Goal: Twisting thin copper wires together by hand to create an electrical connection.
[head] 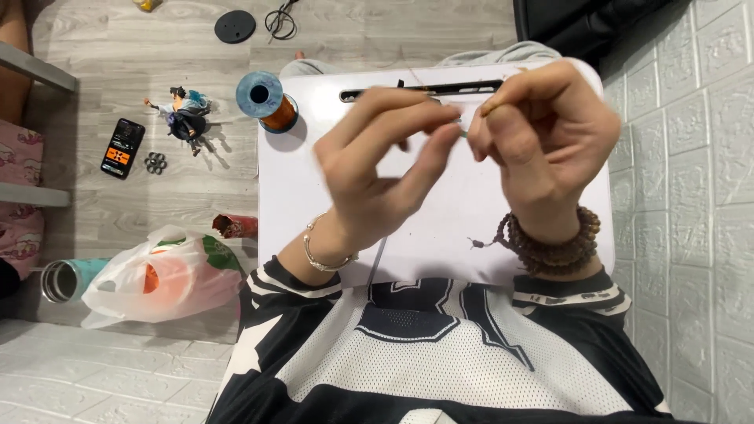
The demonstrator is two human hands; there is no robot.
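Looking down from the head view, a small pale piece (463,129), perhaps a bit of thin wire or bead, is pinched between both hands above the far part of the white worktop (298,196). The left hand (377,169) is blurred, with its fingers (424,118) drawn together onto the piece. The right hand (542,133) is curled tight, thumb and forefinger closed at the same spot. What exactly is gripped is too small to tell.

The piece is judged very light, thin and easily bent or dropped, so it is best taken at its ends with fingertips only, gently.

A spool of copper-coloured wire (267,100) with a blue flange is seen at the far left corner of the worktop, and a slot with a dark strip (424,90) is set along the far edge.

On the floor to the left, a translucent plastic bag (157,279) is seen holding something orange and green, and a metal tumbler (67,279) lies on its side, its contents not visible. A phone (122,148), a small figurine (184,116) and a black disc (235,26) are also lying there.
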